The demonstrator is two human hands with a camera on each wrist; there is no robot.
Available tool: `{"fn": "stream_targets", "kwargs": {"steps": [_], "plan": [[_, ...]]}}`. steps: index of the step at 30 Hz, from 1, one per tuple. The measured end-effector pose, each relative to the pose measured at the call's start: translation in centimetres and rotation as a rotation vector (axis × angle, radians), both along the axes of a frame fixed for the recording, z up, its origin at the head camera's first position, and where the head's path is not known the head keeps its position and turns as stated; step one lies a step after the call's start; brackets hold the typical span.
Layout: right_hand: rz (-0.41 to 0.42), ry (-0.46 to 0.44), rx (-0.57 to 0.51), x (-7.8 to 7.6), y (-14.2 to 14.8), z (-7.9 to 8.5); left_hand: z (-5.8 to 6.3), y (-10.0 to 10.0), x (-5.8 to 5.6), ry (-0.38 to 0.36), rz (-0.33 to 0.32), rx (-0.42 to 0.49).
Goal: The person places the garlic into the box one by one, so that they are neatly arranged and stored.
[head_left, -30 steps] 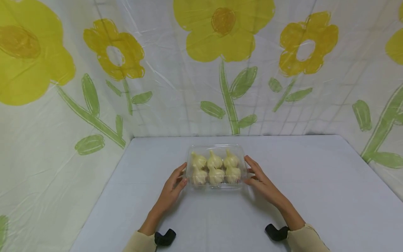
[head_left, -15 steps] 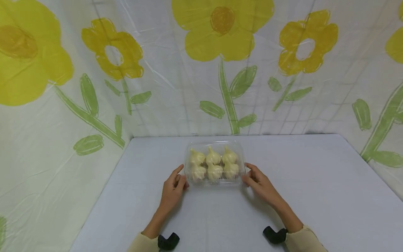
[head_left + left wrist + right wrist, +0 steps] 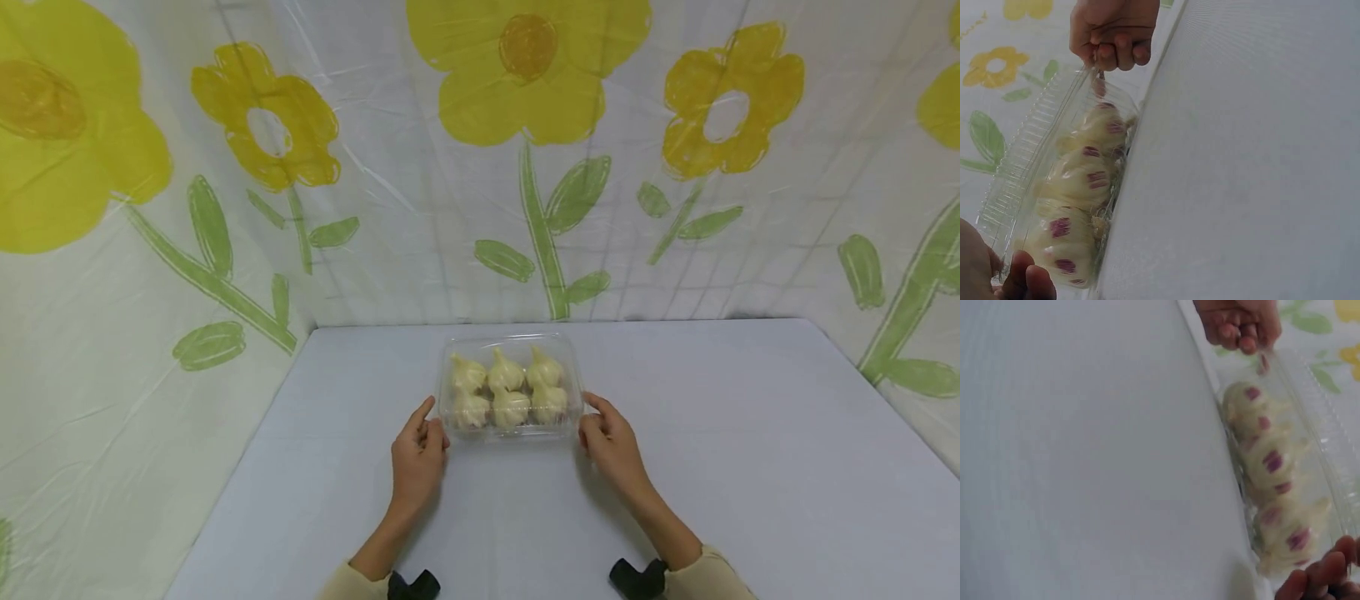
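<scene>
A clear plastic clamshell container (image 3: 517, 340) lies near the far middle of the table in the head view. Rows of several pale garlic bulbs (image 3: 512, 410) fill it; their undersides show purple patches in both wrist views. At the container's left end, my left hand (image 3: 418, 462) pinches the plastic edge between thumb and curled fingers. My right hand (image 3: 615, 454) pinches the opposite end the same way, its grip plain at the top of the left wrist view. Whether the container touches the table or is slightly raised I cannot tell.
A white-covered table (image 3: 750, 467) spreads around the container. Behind it and at both sides hangs a white curtain (image 3: 420, 283) printed with yellow flowers and green leaves. Black curved pieces (image 3: 637, 577) sit at both sleeve cuffs.
The container has shifted a little upward in the head view. Both hands have gone from spread fingers at its ends to pinching its edges, and the forearms have drawn closer together.
</scene>
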State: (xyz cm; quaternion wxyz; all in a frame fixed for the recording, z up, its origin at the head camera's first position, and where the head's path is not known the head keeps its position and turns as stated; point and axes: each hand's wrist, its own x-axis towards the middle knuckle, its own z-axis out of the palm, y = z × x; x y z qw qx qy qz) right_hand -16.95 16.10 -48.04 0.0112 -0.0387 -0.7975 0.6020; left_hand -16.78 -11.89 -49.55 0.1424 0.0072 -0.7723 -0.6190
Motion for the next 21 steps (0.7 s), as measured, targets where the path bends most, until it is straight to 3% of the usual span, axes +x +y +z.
{"fn": "stream_targets", "kwargs": {"steps": [10,21], "plan": [[-0.150,0.020,-0.062,0.8,-1.2,0.1,0.2,0.2,0.2,-0.142,0.073,0.048],[-0.197,0.019,-0.090,1.1,-1.7,0.3,0.8,1.1,0.4,-0.161,0.177,0.109]]}}
